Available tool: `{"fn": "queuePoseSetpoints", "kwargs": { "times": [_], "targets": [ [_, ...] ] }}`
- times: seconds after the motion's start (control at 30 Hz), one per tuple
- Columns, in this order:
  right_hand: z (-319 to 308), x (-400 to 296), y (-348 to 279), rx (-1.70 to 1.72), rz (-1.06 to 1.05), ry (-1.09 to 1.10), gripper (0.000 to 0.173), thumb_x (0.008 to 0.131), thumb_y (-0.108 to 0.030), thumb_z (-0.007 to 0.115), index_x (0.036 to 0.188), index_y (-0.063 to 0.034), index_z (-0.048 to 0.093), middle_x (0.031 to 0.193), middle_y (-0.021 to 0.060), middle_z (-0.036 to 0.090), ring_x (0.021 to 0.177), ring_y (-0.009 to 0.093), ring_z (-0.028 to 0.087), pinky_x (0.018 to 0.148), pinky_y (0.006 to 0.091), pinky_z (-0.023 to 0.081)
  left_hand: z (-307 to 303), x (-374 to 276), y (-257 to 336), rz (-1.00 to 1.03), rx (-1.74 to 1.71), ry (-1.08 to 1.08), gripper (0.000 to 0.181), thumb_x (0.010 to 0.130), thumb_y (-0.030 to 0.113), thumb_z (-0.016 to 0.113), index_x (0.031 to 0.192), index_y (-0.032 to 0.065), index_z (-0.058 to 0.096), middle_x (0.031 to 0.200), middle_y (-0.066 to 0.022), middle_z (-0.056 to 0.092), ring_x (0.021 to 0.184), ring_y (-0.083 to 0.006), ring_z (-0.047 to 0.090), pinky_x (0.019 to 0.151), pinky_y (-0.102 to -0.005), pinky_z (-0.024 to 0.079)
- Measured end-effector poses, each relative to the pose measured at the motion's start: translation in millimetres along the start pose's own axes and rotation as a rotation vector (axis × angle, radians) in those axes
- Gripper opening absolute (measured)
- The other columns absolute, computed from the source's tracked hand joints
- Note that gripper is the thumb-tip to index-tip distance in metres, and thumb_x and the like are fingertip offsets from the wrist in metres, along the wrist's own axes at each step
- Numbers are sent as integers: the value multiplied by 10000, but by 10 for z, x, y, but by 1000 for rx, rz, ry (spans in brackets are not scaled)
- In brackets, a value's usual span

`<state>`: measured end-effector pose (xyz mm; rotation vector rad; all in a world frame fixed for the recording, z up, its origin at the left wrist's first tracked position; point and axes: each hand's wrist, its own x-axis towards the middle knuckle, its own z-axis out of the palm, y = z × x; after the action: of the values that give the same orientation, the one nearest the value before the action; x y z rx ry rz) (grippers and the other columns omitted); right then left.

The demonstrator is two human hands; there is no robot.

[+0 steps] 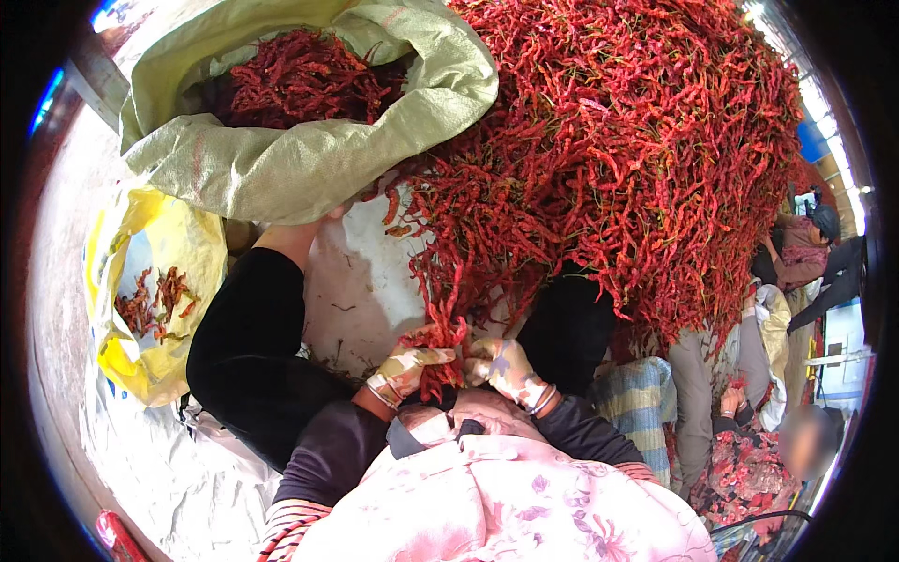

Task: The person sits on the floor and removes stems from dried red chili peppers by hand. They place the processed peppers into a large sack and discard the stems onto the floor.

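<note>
A bunch of dried red chili peppers [444, 327] is held in my left hand [406, 369], which wears a patterned glove. My right hand [507, 371], gloved the same way, meets the bunch from the other side with its fingertips bent in at the peppers; whether it grips one is hidden by the fingers. Both hands are close to my lap, between my bent knees. Just beyond them begins a large heap of dried red chili peppers [618, 154], many with pale stems, which spreads up and to the right.
A woven sack [295, 172] with rolled rim holds chilies at the upper left. Below it, a yellow bag [158, 232] holds a few darker ones. Stem bits lie on the pale ground sheet [351, 281]. Two other people sit at right, beside a checked cloth [635, 400].
</note>
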<state>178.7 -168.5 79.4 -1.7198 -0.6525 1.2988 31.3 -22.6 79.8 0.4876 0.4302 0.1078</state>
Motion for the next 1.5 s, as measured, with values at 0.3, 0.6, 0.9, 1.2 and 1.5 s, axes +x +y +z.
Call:
{"fn": "queuePoseSetpoints", "kwargs": {
  "times": [0.3, 0.6, 0.9, 1.2, 1.5],
  "targets": [
    [105, 137, 398, -1193, -247, 75, 250, 715, -135, 613, 952, -57, 629, 742, 85, 655, 689, 287, 648, 601, 384, 499, -298, 175, -465, 96, 231, 276, 356, 789, -61, 669, 1126, 26, 592, 1049, -77, 663, 871, -150, 646, 732, -275, 514],
    [-275, 414, 659, -889, -1, 271, 94, 708, -114, 644, 786, -71, 673, 774, 129, 657, 743, 317, 659, 643, 396, 520, -94, -19, -83, -215, -28, 207, 214, 849, 37, 587, 1036, -64, 611, 1033, -192, 650, 932, -263, 654, 811, -365, 547],
    [-201, 944, -446, -1270, -647, 508, 150, 764, -174, 681, 851, -80, 603, 741, 131, 585, 647, 312, 608, 559, 386, 490, -561, 20, -34, 101, -32, 233, 247, 801, 15, 611, 1044, -30, 598, 1006, -154, 648, 974, -287, 630, 861, -402, 514],
    [-384, 451, -487, -488, -401, 325, 81, 781, -66, 591, 842, -17, 611, 740, 113, 632, 654, 223, 612, 593, 334, 475, -166, 39, 87, 159, -25, 133, 376, 760, -99, 632, 1120, -8, 572, 1015, -111, 665, 933, -239, 651, 866, -363, 513],
    [121, 272, -263, -567, -629, 302, 196, 738, -22, 587, 928, -18, 633, 847, 155, 640, 803, 343, 629, 709, 387, 498, -355, 142, -275, 94, 24, 50, 659, 734, -125, 686, 1292, 9, 362, 1200, -146, 562, 1047, -233, 600, 904, -350, 492]
  ]
}}
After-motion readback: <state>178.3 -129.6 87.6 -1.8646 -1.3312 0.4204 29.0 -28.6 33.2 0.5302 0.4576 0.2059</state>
